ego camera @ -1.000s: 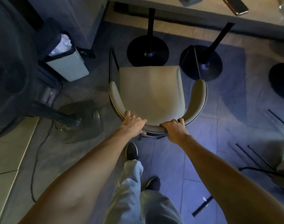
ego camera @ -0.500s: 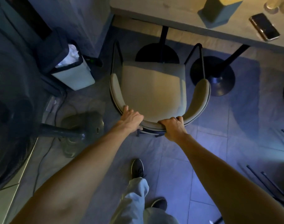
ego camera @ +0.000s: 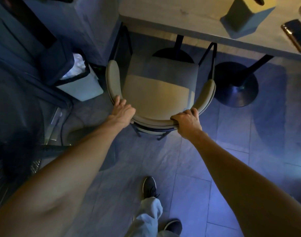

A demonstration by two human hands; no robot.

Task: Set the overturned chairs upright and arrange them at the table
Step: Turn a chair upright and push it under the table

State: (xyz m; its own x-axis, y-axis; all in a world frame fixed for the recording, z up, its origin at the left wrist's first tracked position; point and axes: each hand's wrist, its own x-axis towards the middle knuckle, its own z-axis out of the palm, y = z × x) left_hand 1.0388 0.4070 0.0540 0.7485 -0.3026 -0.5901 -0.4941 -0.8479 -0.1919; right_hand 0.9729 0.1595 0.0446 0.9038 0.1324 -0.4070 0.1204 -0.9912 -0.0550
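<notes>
A beige padded chair [ego camera: 156, 93] with a curved backrest and black metal legs stands upright on the tiled floor. Its front edge sits just under the near edge of the pale wooden table [ego camera: 194, 19]. My left hand [ego camera: 122, 111] grips the backrest's left curve, thumb on the outside. My right hand [ego camera: 187, 120] curls its fingers round the backrest's rear rim on the right. Both arms reach forward from the bottom of the view.
A white bin [ego camera: 81, 82] with a dark lid stands left of the chair beside a pillar. A fan [ego camera: 14, 127] and its cable lie at the left. Black round table bases [ego camera: 235, 86] stand under the table; a box [ego camera: 245, 16] and phone [ego camera: 297, 35] lie on it.
The chair has slid forward toward the table, its front now under the table edge. I have stepped after it. Both hands keep their hold on the backrest.
</notes>
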